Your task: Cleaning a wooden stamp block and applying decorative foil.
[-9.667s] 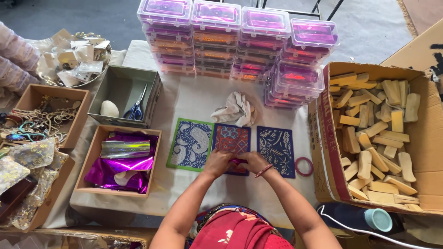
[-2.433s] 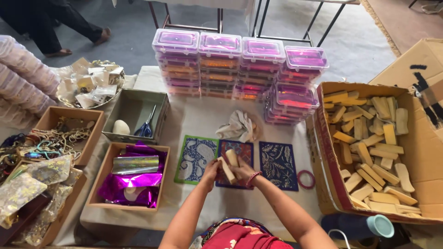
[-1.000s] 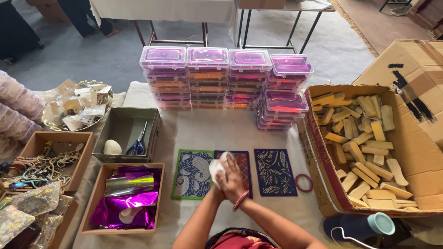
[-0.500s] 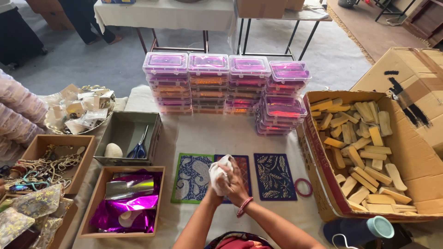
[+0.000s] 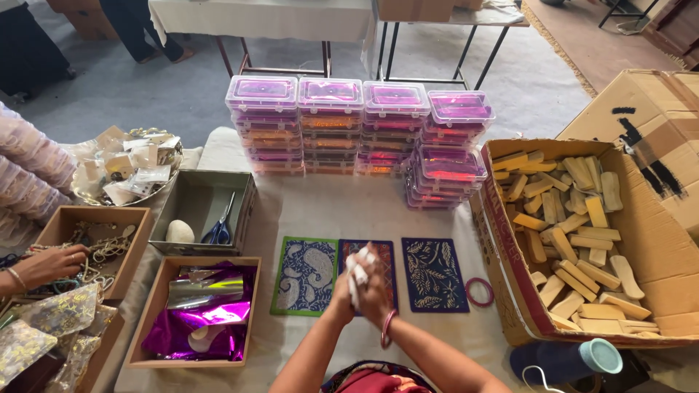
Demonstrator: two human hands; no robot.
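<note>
On the cloth-covered table (image 5: 349, 218), just above a patterned card (image 5: 384, 263), a small white wrapped piece (image 5: 358, 266) is clasped between the closed left hand (image 5: 342, 287) and right hand (image 5: 373, 290); it is judged light, crushable, and best held by its sides.

Both forearms reach forward and meet, the left hand (image 5: 348, 285) and right hand (image 5: 374, 290) pressed together, fingers (image 5: 358, 271) curled closed.

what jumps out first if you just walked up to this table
The stacks of clear boxes with purple lids at the far edge of the table, and the big cardboard box of pale wooden pieces on the right. In the middle, the left hand and right hand clasp something white above three patterned cards.
</note>
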